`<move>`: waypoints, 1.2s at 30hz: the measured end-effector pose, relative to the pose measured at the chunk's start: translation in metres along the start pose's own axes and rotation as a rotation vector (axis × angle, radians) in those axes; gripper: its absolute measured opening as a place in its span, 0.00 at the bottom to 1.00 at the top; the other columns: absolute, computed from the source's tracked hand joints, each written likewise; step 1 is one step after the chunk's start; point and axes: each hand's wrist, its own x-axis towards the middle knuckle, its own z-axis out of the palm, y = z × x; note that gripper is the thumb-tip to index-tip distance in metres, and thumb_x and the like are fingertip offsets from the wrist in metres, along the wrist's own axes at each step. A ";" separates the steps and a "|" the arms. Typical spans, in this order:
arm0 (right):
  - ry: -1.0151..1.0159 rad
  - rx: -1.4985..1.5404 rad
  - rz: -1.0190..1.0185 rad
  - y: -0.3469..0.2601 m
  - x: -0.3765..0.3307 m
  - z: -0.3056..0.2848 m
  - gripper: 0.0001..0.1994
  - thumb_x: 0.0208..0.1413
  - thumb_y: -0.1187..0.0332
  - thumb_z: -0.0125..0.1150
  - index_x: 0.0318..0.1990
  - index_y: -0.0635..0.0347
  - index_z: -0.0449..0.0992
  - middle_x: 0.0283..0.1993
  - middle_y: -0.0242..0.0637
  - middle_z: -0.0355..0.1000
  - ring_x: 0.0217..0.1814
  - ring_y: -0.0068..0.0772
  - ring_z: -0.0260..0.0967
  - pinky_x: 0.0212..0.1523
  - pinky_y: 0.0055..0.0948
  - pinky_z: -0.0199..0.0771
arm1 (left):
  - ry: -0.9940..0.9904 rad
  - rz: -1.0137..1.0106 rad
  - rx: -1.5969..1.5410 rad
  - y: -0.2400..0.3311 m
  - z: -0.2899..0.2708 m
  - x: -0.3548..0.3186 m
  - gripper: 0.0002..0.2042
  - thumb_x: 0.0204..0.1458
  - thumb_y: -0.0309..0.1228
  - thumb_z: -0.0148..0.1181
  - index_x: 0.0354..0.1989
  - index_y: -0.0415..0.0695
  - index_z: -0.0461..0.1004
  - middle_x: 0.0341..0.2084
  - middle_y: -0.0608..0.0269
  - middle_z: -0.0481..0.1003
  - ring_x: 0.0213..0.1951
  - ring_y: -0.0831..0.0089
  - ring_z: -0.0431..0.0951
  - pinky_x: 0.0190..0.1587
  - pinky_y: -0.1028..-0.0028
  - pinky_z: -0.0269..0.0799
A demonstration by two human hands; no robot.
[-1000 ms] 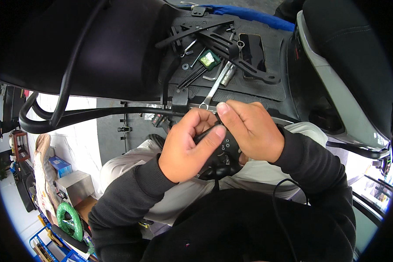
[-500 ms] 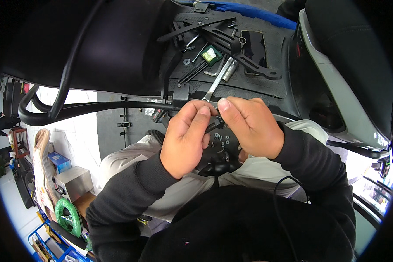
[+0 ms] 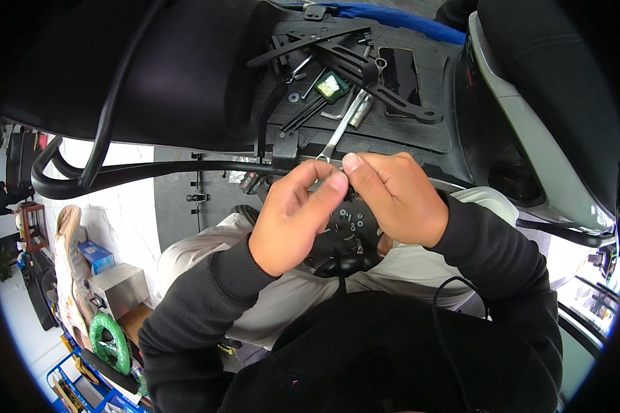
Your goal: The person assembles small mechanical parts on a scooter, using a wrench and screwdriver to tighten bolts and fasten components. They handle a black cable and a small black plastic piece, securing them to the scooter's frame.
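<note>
Pinching together, two hands, left hand, right hand, fingertips meeting beside one spanner

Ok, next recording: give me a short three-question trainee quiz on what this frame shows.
1. True or false: the left hand and the right hand meet fingertip to fingertip.
2. Which tool lies just beyond the fingertips, on the black footboard? A) a silver wrench B) a hammer C) a saw
3. Fill in: the small loose washers and nuts lie on a dark part right below the ____.

Key: 1 true; 2 A; 3 hands. Whatever the fingertips pinch is too small to make out.
</note>
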 end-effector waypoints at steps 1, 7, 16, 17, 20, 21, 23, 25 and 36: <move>0.013 -0.017 -0.033 0.000 0.000 -0.001 0.22 0.78 0.60 0.46 0.33 0.67 0.75 0.24 0.54 0.71 0.26 0.60 0.72 0.29 0.45 0.69 | -0.007 0.054 0.049 0.001 0.000 -0.003 0.11 0.72 0.35 0.59 0.51 0.40 0.73 0.24 0.74 0.71 0.24 0.91 0.64 0.26 0.83 0.57; 0.022 -0.008 -0.007 -0.001 0.000 -0.003 0.22 0.78 0.60 0.46 0.34 0.67 0.77 0.24 0.55 0.71 0.27 0.60 0.73 0.29 0.47 0.69 | 0.004 0.056 0.204 -0.001 -0.001 -0.002 0.12 0.71 0.35 0.60 0.51 0.37 0.74 0.19 0.77 0.69 0.24 0.90 0.63 0.28 0.81 0.58; 0.049 -0.079 -0.052 0.002 0.003 -0.003 0.23 0.78 0.59 0.46 0.32 0.66 0.76 0.24 0.54 0.73 0.28 0.61 0.75 0.30 0.48 0.71 | -0.017 0.166 0.240 -0.009 -0.001 -0.002 0.16 0.74 0.40 0.56 0.49 0.36 0.75 0.23 0.75 0.69 0.27 0.88 0.64 0.31 0.80 0.62; 0.045 -0.091 -0.053 0.002 0.003 -0.003 0.23 0.78 0.59 0.46 0.32 0.66 0.76 0.24 0.54 0.73 0.28 0.61 0.75 0.30 0.48 0.71 | -0.030 0.139 0.278 -0.008 -0.003 -0.003 0.16 0.73 0.40 0.56 0.50 0.36 0.74 0.23 0.75 0.69 0.28 0.89 0.64 0.31 0.80 0.63; 0.008 -0.033 0.008 0.002 0.002 -0.002 0.23 0.78 0.59 0.46 0.32 0.66 0.76 0.24 0.54 0.73 0.29 0.61 0.75 0.30 0.48 0.71 | 0.015 -0.005 0.253 -0.007 -0.005 -0.002 0.18 0.72 0.41 0.58 0.55 0.36 0.71 0.24 0.75 0.70 0.28 0.89 0.64 0.31 0.80 0.61; -0.018 0.045 0.041 0.002 0.002 -0.002 0.23 0.78 0.59 0.46 0.32 0.66 0.76 0.24 0.54 0.72 0.28 0.61 0.75 0.30 0.48 0.71 | 0.033 -0.021 0.232 -0.007 -0.004 0.000 0.19 0.72 0.41 0.59 0.55 0.36 0.70 0.24 0.75 0.70 0.28 0.89 0.64 0.31 0.80 0.61; -0.008 -0.083 0.006 0.002 0.002 -0.001 0.23 0.78 0.59 0.46 0.32 0.66 0.76 0.23 0.54 0.72 0.28 0.60 0.75 0.30 0.48 0.71 | 0.063 -0.010 0.200 -0.009 -0.003 0.001 0.19 0.72 0.41 0.59 0.56 0.36 0.69 0.24 0.75 0.70 0.27 0.89 0.64 0.31 0.80 0.60; 0.009 -0.104 -0.021 0.002 0.002 -0.001 0.23 0.78 0.59 0.47 0.32 0.65 0.77 0.22 0.53 0.72 0.27 0.59 0.75 0.29 0.48 0.70 | 0.030 0.077 0.172 -0.009 -0.002 -0.001 0.19 0.71 0.41 0.59 0.56 0.36 0.69 0.24 0.73 0.71 0.27 0.89 0.64 0.30 0.80 0.60; -0.012 -0.064 -0.003 0.006 0.002 -0.001 0.21 0.77 0.60 0.49 0.31 0.64 0.77 0.20 0.51 0.70 0.23 0.58 0.73 0.26 0.47 0.68 | 0.098 0.107 0.172 -0.010 -0.001 0.000 0.19 0.72 0.42 0.59 0.55 0.37 0.70 0.21 0.72 0.72 0.25 0.89 0.65 0.29 0.80 0.61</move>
